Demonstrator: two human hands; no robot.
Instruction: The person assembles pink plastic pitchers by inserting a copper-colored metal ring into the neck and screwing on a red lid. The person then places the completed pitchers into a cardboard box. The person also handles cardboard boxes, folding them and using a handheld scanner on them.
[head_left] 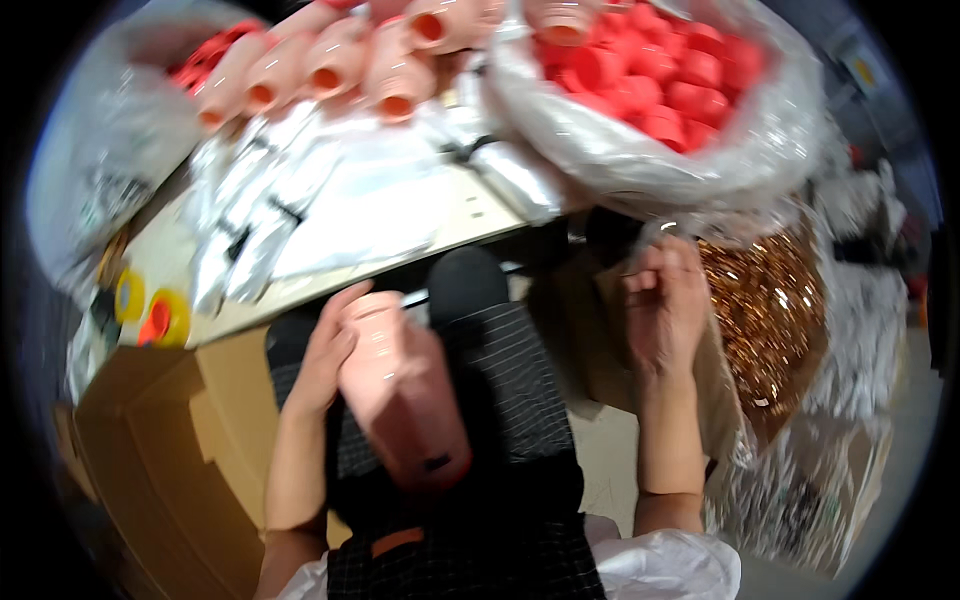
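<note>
A pink plastic bottle (400,390) with a threaded neck leans across my lap, its neck pointing away from me. My left hand (330,345) is closed around the left side of its neck. To the right, my right hand (668,300) is raised beside an open carton of shiny copper-coloured small parts (762,320). Its fingers are curled together near a bit of clear plastic; whatever they hold, if anything, is too blurred to tell.
Several pink bottles (335,62) lie at the table's back. Clear plastic bags (355,205) cover its front. A plastic-lined sack (560,135) of red caps (655,80) stands back right. An open cardboard box (150,440) is at my left, near yellow tape rolls (130,295).
</note>
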